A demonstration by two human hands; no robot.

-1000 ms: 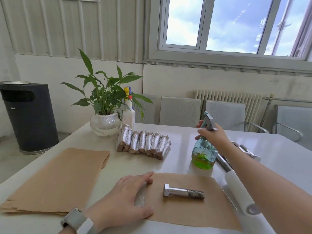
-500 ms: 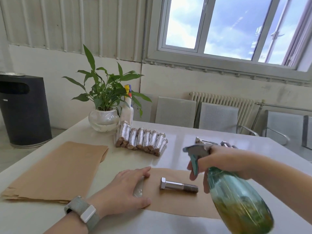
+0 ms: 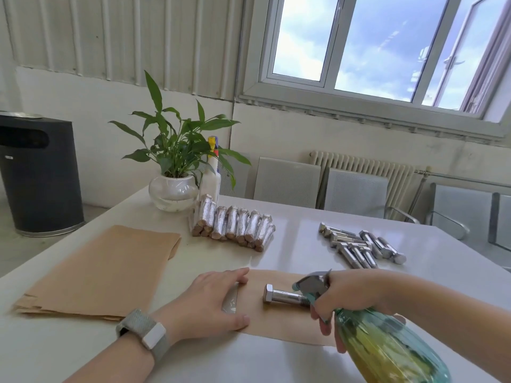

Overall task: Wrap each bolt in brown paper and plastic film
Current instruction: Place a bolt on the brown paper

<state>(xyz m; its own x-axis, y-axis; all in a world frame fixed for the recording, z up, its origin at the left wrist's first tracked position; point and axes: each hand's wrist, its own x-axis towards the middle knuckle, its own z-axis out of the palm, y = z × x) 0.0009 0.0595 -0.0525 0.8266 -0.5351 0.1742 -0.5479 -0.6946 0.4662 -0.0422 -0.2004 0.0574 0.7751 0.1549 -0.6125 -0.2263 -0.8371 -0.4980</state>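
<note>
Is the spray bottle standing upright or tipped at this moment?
Tipped. The right hand holds the spray bottle off the table, nozzle pointing at the bolt on the brown paper.

Potted plant (image 3: 177,161) (glass bowl), black bin (image 3: 38,175)

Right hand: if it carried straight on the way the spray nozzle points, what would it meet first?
Probably the bolt on the brown paper; the right hand aims the spray bottle at it, though depth is unclear.

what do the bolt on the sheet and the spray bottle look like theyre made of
Bolt: looks like bare steel, bright silvery grey with glints on the hex head and shank. Spray bottle: seemingly clear teal-tinted plastic, since yellow-green liquid shows through it; its trigger head looks like grey plastic, though glass cannot be ruled out for the body.
</note>
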